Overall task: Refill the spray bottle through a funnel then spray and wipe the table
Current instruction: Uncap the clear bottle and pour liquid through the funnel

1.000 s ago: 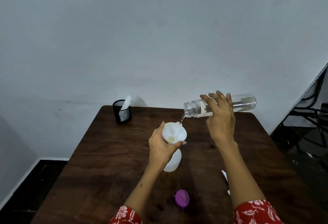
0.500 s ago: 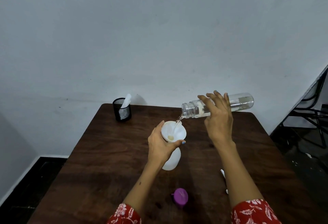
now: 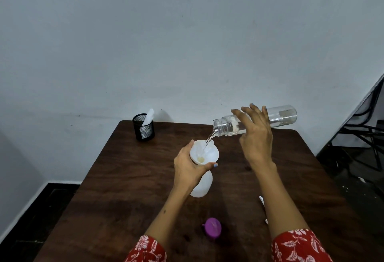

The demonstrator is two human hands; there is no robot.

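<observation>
A white spray bottle (image 3: pixel 201 186) without its head stands mid-table on the dark wooden table (image 3: pixel 128 178). A white funnel (image 3: pixel 204 152) sits in its neck. My left hand (image 3: pixel 190 168) grips the bottle's neck and the funnel's base. My right hand (image 3: pixel 256 137) holds a clear water bottle (image 3: pixel 279 116) nearly level, its mouth to the left above the funnel. A thin stream of water (image 3: pixel 209 138) runs from the mouth into the funnel. A purple cap (image 3: pixel 212 226) lies near the front edge.
A black mesh cup (image 3: pixel 143 127) with a white item in it stands at the table's back left corner. A white object (image 3: pixel 262 201) lies partly hidden behind my right forearm. A black chair frame (image 3: pixel 365 128) stands to the right of the table.
The water bottle has tipped a little more and its stream into the funnel has grown. Both hands keep their holds.
</observation>
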